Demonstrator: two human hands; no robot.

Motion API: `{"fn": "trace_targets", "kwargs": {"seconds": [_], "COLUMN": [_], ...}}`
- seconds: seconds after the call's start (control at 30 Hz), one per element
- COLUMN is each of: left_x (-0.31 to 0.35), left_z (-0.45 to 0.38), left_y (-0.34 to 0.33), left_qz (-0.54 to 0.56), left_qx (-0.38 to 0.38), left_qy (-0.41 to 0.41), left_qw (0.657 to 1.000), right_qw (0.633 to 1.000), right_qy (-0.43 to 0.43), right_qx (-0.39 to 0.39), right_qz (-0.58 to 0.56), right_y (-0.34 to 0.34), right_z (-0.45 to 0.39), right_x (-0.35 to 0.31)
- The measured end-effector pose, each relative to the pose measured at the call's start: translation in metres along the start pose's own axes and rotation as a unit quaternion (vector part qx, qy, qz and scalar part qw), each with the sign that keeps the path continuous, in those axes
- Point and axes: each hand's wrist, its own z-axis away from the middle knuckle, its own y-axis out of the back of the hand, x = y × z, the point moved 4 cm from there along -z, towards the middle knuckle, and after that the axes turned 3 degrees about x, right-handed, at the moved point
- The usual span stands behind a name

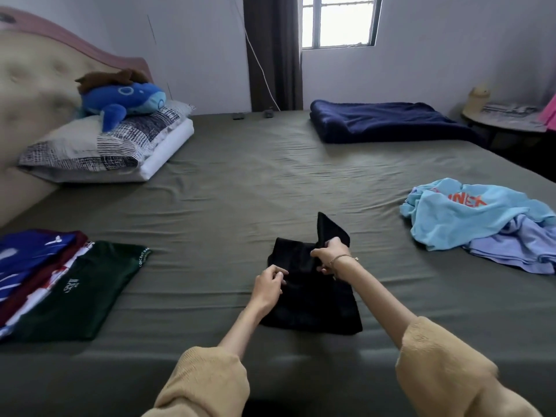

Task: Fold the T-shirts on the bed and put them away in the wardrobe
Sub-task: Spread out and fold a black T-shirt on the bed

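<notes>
Olive-sheeted bed (240, 182) serves as folding surface. Right hand (329, 255), grip pinching raised flap of black T-shirt (313, 296), likely mid-fold; left hand (267, 284), fingers curled, pins shirt's left edge flat. Left of grip: folded stack (60, 284), top green shirt's small print unreadable. Right: unfolded blue shirts (478, 218), partial lettering "NEX".

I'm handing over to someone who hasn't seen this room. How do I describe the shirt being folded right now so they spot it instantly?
Start at the olive-green bed and look to its near edge, in the middle. The black T-shirt lies there, partly folded, with the left hand and the right hand gripping it. It is the only black garment, set between the folded stack on the left and the crumpled light-blue shirts on the right.
</notes>
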Motion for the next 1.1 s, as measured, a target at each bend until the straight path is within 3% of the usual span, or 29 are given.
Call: {"fn": "trace_targets", "kwargs": {"seconds": [0.17,0.3,0.53,0.7,0.83,0.97,1.1], "left_x": [-0.014,-0.020,-0.017,-0.019,-0.019,-0.018,-0.008], "left_z": [-0.010,-0.012,-0.016,-0.023,-0.026,-0.029,-0.026], "left_y": [0.008,0.013,0.015,0.015,0.018,0.019,0.016], "left_qz": [0.145,0.176,0.170,0.088,-0.029,-0.079,-0.106], "left_qx": [-0.016,-0.030,-0.073,-0.037,0.009,0.033,0.043], "left_qy": [0.118,0.164,0.181,0.136,0.099,0.100,0.108], "left_qw": [0.982,0.970,0.966,0.986,0.995,0.991,0.987], "right_qw": [0.999,0.998,0.995,0.987,0.995,0.989,0.965], "right_qy": [0.004,0.019,-0.007,-0.009,0.036,0.115,0.064], "right_qx": [-0.002,0.004,-0.083,-0.137,-0.069,0.076,0.163], "right_qz": [0.032,0.053,-0.056,-0.079,-0.061,0.057,0.195], "right_y": [-0.052,-0.077,-0.091,-0.088,-0.066,-0.038,-0.010], "right_z": [0.004,0.002,0.000,0.002,-0.006,-0.015,-0.018], "right_x": [0.000,0.007,0.012,0.008,0.011,0.019,0.031]}}
